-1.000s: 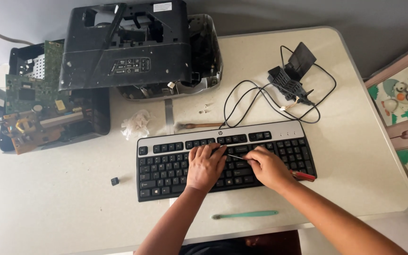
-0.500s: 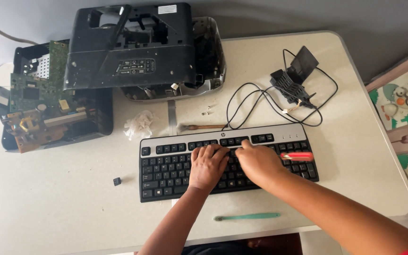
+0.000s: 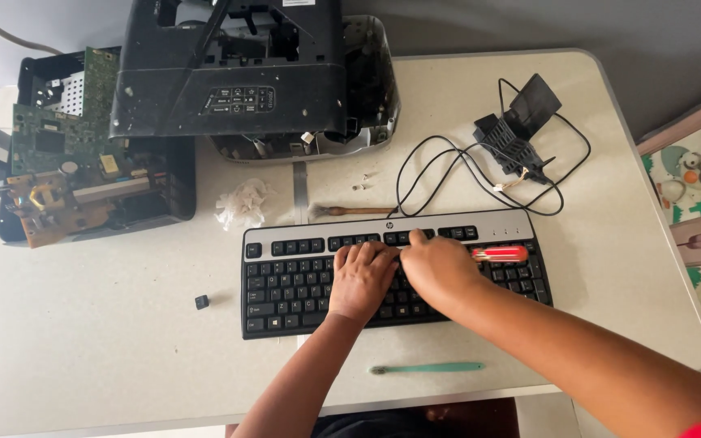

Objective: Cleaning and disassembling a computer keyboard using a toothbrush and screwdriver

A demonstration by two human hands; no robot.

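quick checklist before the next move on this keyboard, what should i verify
1. Keyboard lies flat on the table: ok.
2. Left hand rests on the keys to steady it: ok.
3. Right hand is at the upper key rows: ok; what its fingertips grip: cannot tell.
4. Red-handled screwdriver lies on the keyboard within reach: ok.
5. Loose black keycap sits on the table apart from the keyboard: ok.
6. Teal pry tool lies near the table's front edge: ok.

Blk/silver keyboard [image 3: 302, 280] flat mid-table; red-handled screwdriver [image 3: 500, 254] atop
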